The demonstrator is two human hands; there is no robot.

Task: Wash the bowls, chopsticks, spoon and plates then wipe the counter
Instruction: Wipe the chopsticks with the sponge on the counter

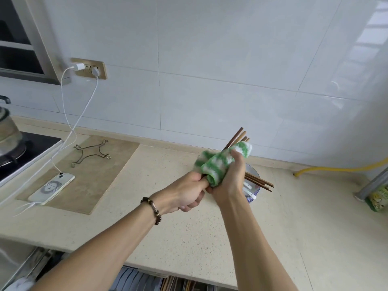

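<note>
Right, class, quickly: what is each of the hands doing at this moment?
Left hand: closed round the lower ends of the chopsticks.
Right hand: closed round the green and white cloth wrapped over those chopsticks.

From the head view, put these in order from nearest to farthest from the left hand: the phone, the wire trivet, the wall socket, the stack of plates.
Measured from the left hand:
1. Stack of plates, just to its right, behind the right hand.
2. Wire trivet, to the left on the counter mat.
3. Phone, farther left on the same mat.
4. Wall socket, up on the tiled wall, far left.
</note>
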